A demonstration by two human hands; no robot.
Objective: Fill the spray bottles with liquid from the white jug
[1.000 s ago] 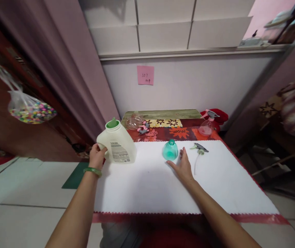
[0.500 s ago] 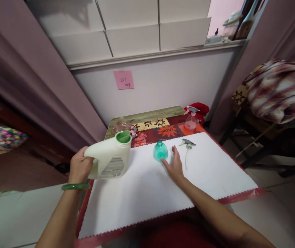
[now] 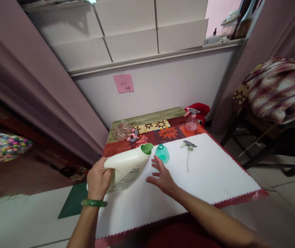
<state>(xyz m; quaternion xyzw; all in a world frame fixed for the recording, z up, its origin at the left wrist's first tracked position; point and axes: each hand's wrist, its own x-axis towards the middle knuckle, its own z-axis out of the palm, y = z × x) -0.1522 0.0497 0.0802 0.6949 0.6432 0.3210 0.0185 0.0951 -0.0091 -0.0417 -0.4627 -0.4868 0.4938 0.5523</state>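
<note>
My left hand (image 3: 99,177), with a green bangle (image 3: 94,203) at its wrist, is closed around the handle of a cream detergent jug (image 3: 129,168). The jug tilts to the right, its green spout (image 3: 146,148) close beside the neck of a small teal spray bottle (image 3: 162,154). That bottle has no top on and stands on the white sheet (image 3: 204,179). My right hand (image 3: 163,177) is open, fingers spread, just in front of the bottle and beside the jug. To the right lies a grey-and-green spray head (image 3: 188,146) with its thin tube.
A pink spray bottle (image 3: 191,122) stands at the table's back right corner. At the back left lies a clear bottle (image 3: 123,131) with a pink-grey spray head (image 3: 133,136). A bag of colourful beads (image 3: 6,146) hangs at left. Plaid cloth (image 3: 279,91) is at right.
The jug has moved right and tipped towards the teal bottle in my left hand. My right hand has drawn back left, to between me and the bottle, fingers spread.
</note>
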